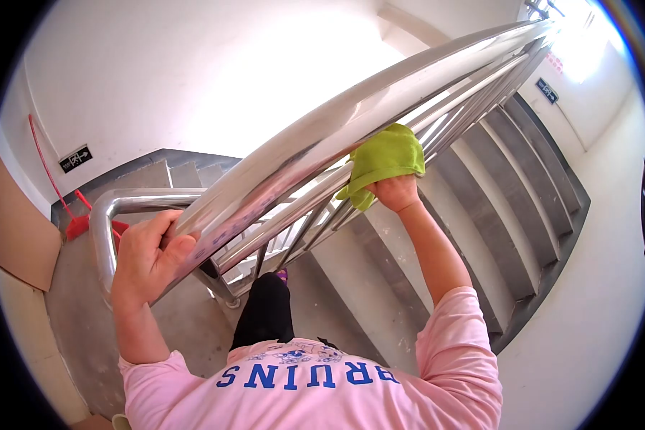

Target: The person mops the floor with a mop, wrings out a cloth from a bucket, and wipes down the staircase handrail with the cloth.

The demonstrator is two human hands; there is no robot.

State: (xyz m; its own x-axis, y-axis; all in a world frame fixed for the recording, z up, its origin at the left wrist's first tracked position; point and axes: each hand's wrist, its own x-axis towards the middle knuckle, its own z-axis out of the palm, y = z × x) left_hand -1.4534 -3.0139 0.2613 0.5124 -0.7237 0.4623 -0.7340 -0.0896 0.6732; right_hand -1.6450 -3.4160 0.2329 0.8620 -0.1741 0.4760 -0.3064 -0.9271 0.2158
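Observation:
A shiny metal handrail (pixel 322 122) slants up from the lower left to the upper right. My left hand (pixel 152 254) is wrapped over its lower end, thumb on top. In my right hand (pixel 395 192) is a lime-green cloth (pixel 387 158), draped over the fingers and pressed to the railing bars (pixel 330 183) just beneath the handrail. The cloth hides most of those fingers.
Grey stairs (pixel 380 269) climb at right beside a white wall (pixel 573 308). A red broom or dustpan (pixel 77 226) with a long handle stands on the left landing, near cardboard (pixel 23 222). Exit signs (pixel 76 158) hang on the walls.

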